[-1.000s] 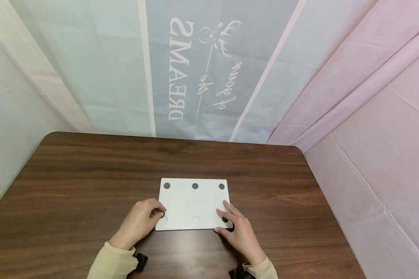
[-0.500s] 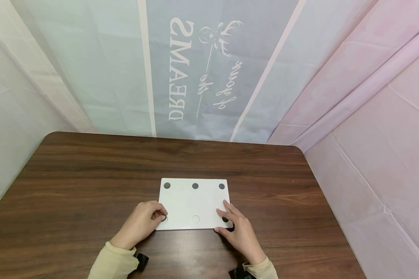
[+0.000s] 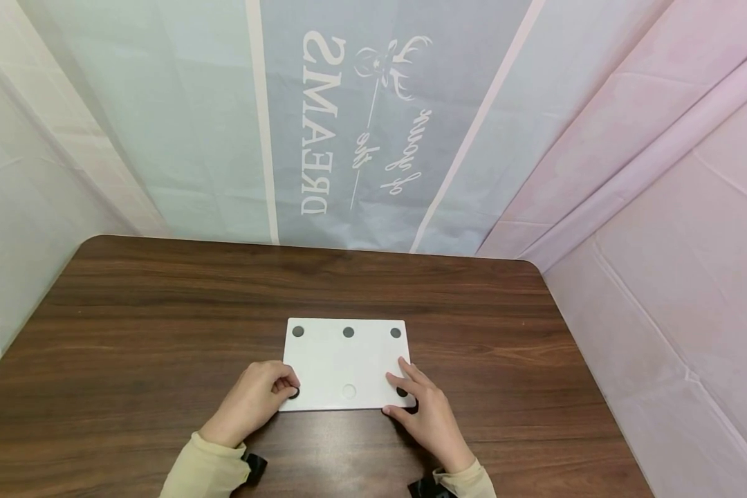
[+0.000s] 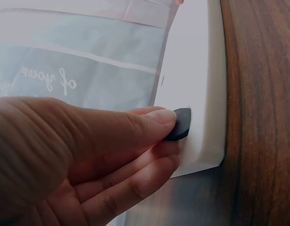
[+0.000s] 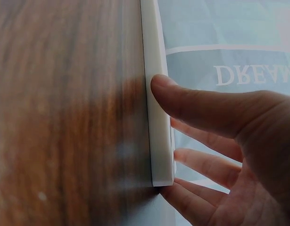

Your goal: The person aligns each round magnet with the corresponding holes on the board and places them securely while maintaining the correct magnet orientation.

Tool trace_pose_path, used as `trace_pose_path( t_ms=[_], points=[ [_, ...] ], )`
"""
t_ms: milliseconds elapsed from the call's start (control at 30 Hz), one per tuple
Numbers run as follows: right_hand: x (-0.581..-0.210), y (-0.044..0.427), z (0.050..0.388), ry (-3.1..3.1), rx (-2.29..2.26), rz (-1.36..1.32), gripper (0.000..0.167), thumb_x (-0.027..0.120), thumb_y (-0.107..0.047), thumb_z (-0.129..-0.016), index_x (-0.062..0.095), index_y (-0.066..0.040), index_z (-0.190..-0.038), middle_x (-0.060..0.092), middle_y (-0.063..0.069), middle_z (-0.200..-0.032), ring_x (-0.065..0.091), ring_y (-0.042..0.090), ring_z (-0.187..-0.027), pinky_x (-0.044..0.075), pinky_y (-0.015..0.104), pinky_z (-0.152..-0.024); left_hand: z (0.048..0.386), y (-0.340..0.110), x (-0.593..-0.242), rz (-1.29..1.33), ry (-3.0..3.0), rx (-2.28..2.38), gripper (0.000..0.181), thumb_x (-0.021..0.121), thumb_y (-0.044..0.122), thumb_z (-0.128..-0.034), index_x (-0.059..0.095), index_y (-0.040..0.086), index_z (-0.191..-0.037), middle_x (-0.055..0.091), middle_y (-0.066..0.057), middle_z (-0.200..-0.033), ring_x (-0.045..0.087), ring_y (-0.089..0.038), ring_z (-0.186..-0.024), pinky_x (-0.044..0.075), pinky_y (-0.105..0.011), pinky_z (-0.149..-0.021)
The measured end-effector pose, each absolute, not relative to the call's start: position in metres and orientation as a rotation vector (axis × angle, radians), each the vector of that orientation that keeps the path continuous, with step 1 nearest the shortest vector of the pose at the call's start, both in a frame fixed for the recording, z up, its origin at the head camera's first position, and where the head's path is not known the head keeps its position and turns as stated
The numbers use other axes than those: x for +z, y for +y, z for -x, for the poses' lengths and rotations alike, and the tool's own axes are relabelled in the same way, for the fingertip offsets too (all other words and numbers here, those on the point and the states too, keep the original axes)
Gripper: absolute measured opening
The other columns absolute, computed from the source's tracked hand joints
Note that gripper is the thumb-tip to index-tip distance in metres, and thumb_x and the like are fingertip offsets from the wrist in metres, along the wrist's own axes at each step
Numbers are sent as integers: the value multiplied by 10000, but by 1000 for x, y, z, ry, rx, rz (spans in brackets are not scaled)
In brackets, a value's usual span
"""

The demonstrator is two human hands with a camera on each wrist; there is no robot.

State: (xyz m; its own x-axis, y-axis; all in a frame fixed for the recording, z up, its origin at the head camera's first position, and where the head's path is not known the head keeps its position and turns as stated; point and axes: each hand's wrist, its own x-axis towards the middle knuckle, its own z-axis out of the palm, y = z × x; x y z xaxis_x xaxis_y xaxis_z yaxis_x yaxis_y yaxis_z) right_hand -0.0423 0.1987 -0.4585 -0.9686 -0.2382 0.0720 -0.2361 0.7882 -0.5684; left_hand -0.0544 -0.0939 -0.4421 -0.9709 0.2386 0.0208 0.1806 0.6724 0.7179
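Observation:
A white rectangular board (image 3: 347,360) lies on the table, with dark round pads in several of its round recesses. My left hand (image 3: 254,398) pinches a round black pad (image 4: 182,123) between thumb and fingers at the board's near left corner. In the left wrist view the pad stands tilted, its edge against the white surface. My right hand (image 3: 429,415) rests at the near right corner. Its thumb touches the front edge; its spread fingers lie on the top and along the side, partly covering a dark pad (image 3: 402,392) there.
Dark pads sit at the far left (image 3: 298,331), far middle (image 3: 348,332) and far right (image 3: 395,333) of the board. A bare round recess (image 3: 348,391) shows at the near middle. Beyond the brown wooden table (image 3: 162,311) hangs a printed cloth (image 3: 361,138).
My left hand has moved slightly towards the person and right, bringing the black pad down onto the near left recess. My right hand and the board have stayed almost still.

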Motion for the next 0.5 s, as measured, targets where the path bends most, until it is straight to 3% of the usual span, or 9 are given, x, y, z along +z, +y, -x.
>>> trace_pose_path(
  t_ms=[500],
  points=[
    [-459,199,42,2971,-941,393,476,845,-195,-718,701,-127,-1167,516,122,-1411,495,324,-1290,469,464,-987,51,-89,-447,-262,2857,1179,254,773,-33,-731,636,166,-653,514,99,-659,458,-3,-606,416,-181,-553]
  ],
)
